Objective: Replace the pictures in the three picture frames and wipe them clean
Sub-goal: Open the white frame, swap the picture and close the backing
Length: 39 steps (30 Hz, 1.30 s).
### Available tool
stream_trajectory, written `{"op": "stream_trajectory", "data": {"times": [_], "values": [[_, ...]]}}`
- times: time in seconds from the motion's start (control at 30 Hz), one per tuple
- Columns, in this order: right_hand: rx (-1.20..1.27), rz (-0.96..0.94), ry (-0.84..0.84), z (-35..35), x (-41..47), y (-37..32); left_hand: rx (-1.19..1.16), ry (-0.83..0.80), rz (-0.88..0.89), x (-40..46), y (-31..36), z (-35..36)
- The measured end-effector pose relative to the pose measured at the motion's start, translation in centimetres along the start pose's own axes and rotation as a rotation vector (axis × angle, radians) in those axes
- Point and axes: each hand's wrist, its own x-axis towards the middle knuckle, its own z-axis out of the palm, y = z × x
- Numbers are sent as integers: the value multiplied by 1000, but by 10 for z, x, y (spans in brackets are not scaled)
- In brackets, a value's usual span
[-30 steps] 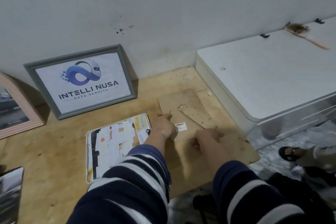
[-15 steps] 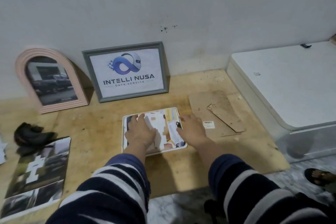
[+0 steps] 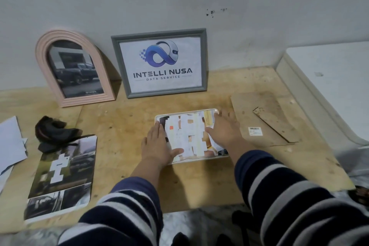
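hands (image 3: 157, 144) (image 3: 223, 132) flat on white frame (image 3: 191, 136), fingers straight, backing board (image 3: 265, 120) beside, black cloth (image 3: 54, 132) left

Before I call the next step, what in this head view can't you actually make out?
- White frame: both hands, left and right, lie flat on it and hide its side edges; the picture inside is a blur of pale patches.
- Backing board: its label is too small to read.
- Papers: cut off by the left edge.
- Dark cloth: crumpled, blurred; shape unclear.
- Loose print: a pale patch blots out its middle.
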Motion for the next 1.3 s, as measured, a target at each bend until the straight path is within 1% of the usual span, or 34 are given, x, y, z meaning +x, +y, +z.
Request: {"op": "stream_trajectory", "data": {"times": [0.13, 0.23, 0.3, 0.37, 0.47, 0.53, 0.6, 0.67, 0.73, 0.83, 0.9, 1.0, 1.1, 1.17, 1.3], "values": [[64, 28, 78, 2, 0, -6, -36, 29, 12, 1, -1, 2], [179, 69, 115, 3, 1, -11, -56, 51, 16, 2, -1, 3], [373, 87, 106, 3, -1, -14, -89, 71, 18, 1, -2, 4], [638, 108, 61, -2, -5, -17, -146, 90, 22, 2, -3, 4], [909, 151, 30, -12, -10, -16, -362, 137, -19, 4, -6, 4], [976, 196, 63, -20, -9, -17, -501, 193, -72, 3, -7, -2], [1025, 249, 76, -26, -8, -18, -624, 208, -113, 1, -7, -10], [1125, 271, 35, -34, -10, -25, -755, 226, -137, -6, -11, -20], [1218, 312, -12, -35, -10, -32, -820, 257, -157, -8, -12, -27], [1270, 320, -97, -36, -14, -45, -916, 303, -233, -21, -20, -37], [1305, 310, -160, -37, -15, -59, -996, 294, -289, -31, -31, -42], [1333, 248, -221, -39, -16, -87, -1046, 260, -379, -46, -51, -44], [1306, 174, -275, -37, -21, -118, -1067, 344, -473, -67, -75, -48], [1296, 157, -344, -32, -30, -140, -1069, 405, -539, -81, -97, -49], [1258, 128, -413, -24, -46, -186, -1084, 514, -603, -100, -139, -56]]}}
